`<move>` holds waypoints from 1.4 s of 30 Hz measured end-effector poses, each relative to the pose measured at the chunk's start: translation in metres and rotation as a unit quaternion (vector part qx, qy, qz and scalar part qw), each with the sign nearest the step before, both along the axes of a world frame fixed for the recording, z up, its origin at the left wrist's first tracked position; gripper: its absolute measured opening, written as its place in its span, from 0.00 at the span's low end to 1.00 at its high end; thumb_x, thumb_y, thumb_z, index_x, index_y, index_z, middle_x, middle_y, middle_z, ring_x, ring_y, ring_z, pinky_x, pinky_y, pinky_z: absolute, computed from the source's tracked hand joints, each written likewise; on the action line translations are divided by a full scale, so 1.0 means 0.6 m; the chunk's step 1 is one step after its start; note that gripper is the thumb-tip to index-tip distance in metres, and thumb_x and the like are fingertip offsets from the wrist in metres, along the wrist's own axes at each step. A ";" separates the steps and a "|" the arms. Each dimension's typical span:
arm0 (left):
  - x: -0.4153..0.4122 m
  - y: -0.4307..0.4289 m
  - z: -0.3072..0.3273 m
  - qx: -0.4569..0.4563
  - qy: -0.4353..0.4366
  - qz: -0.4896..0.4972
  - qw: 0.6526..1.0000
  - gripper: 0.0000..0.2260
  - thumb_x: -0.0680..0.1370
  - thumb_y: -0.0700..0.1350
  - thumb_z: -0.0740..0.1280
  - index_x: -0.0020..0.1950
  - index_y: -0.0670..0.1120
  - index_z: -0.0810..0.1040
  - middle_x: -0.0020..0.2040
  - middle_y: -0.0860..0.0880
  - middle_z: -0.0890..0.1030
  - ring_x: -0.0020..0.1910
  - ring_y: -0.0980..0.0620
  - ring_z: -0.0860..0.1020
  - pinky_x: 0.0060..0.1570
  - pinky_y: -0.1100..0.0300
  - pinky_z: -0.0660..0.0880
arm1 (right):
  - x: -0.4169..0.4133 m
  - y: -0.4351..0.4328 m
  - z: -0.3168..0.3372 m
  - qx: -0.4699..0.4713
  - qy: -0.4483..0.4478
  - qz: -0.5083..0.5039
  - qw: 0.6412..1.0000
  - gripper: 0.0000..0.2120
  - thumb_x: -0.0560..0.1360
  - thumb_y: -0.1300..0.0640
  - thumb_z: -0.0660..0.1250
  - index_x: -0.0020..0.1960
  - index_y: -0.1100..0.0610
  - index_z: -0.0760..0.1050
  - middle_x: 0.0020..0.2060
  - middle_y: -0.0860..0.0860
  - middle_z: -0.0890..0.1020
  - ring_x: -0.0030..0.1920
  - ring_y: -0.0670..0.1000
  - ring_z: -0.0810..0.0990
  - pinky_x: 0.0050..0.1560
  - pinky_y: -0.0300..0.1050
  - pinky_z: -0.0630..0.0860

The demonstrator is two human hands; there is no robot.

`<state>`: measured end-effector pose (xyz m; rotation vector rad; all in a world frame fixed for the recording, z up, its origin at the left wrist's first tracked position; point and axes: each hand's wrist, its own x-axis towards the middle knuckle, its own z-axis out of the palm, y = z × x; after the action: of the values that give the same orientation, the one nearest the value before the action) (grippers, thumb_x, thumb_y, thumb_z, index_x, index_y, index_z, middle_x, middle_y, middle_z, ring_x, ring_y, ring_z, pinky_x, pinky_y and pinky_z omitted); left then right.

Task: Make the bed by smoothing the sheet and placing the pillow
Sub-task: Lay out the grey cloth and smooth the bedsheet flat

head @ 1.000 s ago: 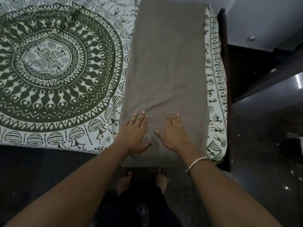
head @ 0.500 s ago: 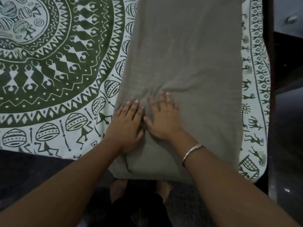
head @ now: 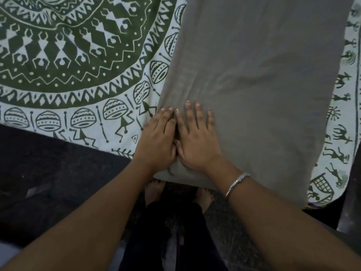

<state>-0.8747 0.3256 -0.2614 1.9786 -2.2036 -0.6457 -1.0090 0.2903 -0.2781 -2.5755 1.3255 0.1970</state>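
Palms flat, fingers straight, left hand (head: 156, 141) and right hand (head: 196, 137) press side by side on grey cloth (head: 263, 75), probably smoothing creases.

Both my arms stretch forward and down, forearms bare, converging toward the wrists. My left hand (head: 158, 137) and right hand (head: 197, 137) lie palm down side by side, touching along thumbs and index fingers, all fingers straight, close together, pointing away from me.
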 end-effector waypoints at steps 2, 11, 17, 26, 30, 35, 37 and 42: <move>0.005 0.022 -0.003 -0.014 -0.001 0.000 1.000 0.25 0.71 0.44 0.57 0.66 0.34 0.70 0.68 0.35 0.70 0.70 0.36 0.65 0.70 0.45 0.60 | 0.006 0.027 -0.001 -0.010 -0.001 -0.010 1.000 0.35 0.74 0.44 0.51 0.76 0.61 0.58 0.74 0.63 0.60 0.74 0.66 0.56 0.72 0.66 0.47; 0.018 0.115 -0.013 -0.051 -0.052 -0.001 0.997 0.25 0.69 0.52 0.60 0.62 0.41 0.67 0.72 0.38 0.66 0.72 0.38 0.60 0.71 0.42 0.52 | 0.016 0.128 -0.006 -0.047 0.021 0.036 0.998 0.35 0.74 0.48 0.59 0.74 0.65 0.56 0.74 0.62 0.62 0.73 0.68 0.58 0.70 0.69 0.47; -0.067 0.083 0.016 -0.073 -0.020 -0.036 0.996 0.26 0.65 0.46 0.62 0.63 0.41 0.70 0.73 0.39 0.66 0.73 0.40 0.59 0.72 0.42 0.50 | -0.098 0.122 0.012 -0.026 0.009 -0.132 0.991 0.37 0.69 0.38 0.57 0.75 0.52 0.61 0.74 0.58 0.63 0.73 0.67 0.60 0.66 0.75 0.49; -0.249 0.057 0.010 0.004 -0.042 -0.242 0.969 0.34 0.65 0.54 0.62 0.70 0.43 0.70 0.74 0.42 0.65 0.72 0.36 0.63 0.68 0.33 0.53 | -0.300 0.157 0.021 -0.067 0.053 -0.320 0.944 0.30 0.76 0.37 0.54 0.75 0.49 0.64 0.73 0.59 0.64 0.71 0.71 0.60 0.69 0.69 0.54; -0.297 0.038 0.015 -0.029 -0.005 -0.243 0.970 0.30 0.67 0.51 0.57 0.68 0.43 0.72 0.72 0.44 0.68 0.71 0.40 0.65 0.68 0.36 0.53 | -0.295 0.126 0.025 -0.092 0.006 -0.359 0.929 0.29 0.74 0.45 0.58 0.74 0.52 0.64 0.73 0.60 0.66 0.71 0.69 0.62 0.69 0.68 0.55; -0.340 0.007 0.002 0.009 -0.053 -0.233 0.971 0.32 0.70 0.53 0.55 0.73 0.45 0.66 0.74 0.43 0.65 0.72 0.36 0.62 0.66 0.30 0.54 | -0.339 0.087 0.010 -0.057 -0.002 -0.356 0.933 0.31 0.74 0.41 0.55 0.75 0.49 0.61 0.76 0.53 0.61 0.74 0.69 0.55 0.69 0.70 0.52; -0.363 -0.003 0.002 0.012 -0.049 -0.260 0.964 0.33 0.69 0.52 0.53 0.74 0.45 0.64 0.75 0.43 0.62 0.73 0.35 0.60 0.66 0.30 0.52 | -0.355 0.089 0.008 -0.060 -0.043 -0.387 0.919 0.30 0.75 0.43 0.55 0.75 0.52 0.62 0.75 0.57 0.61 0.72 0.72 0.57 0.69 0.69 0.55; -0.421 -0.043 0.014 0.013 -0.025 -0.272 0.962 0.36 0.70 0.55 0.47 0.78 0.48 0.50 0.79 0.47 0.49 0.77 0.41 0.48 0.70 0.36 0.45 | -0.402 0.068 0.018 -0.057 -0.061 -0.471 0.878 0.30 0.76 0.45 0.56 0.75 0.56 0.61 0.73 0.63 0.63 0.71 0.71 0.60 0.67 0.70 0.58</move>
<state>-1.1273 0.2999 -0.2531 1.3945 -2.8025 -0.6830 -1.2504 0.3310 -0.2672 -1.6736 2.3754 -0.2252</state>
